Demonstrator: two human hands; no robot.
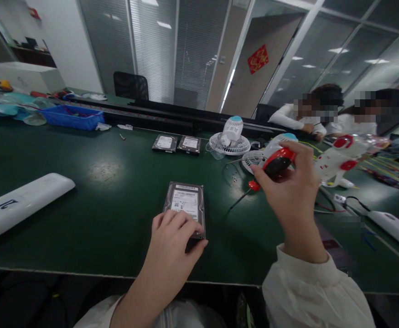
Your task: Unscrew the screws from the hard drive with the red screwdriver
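Note:
A hard drive (185, 202) lies label up on the green table (100, 196) in front of me. My left hand (173, 243) rests on its near end, fingers curled over the edge and pressing it down. My right hand (293, 187) is raised to the right of the drive, closed round the red and black handle of a screwdriver (274, 166). The screwdriver's thin shaft (240, 200) slants down to the left, its tip just above the table near the drive's right side.
Two more hard drives (177, 143) lie farther back, beside small white fans (230, 141). A blue tray (71, 116) stands at the back left and a long white casing (21, 202) at the left. Two people sit at the far right, near a white and red toy robot (339, 161).

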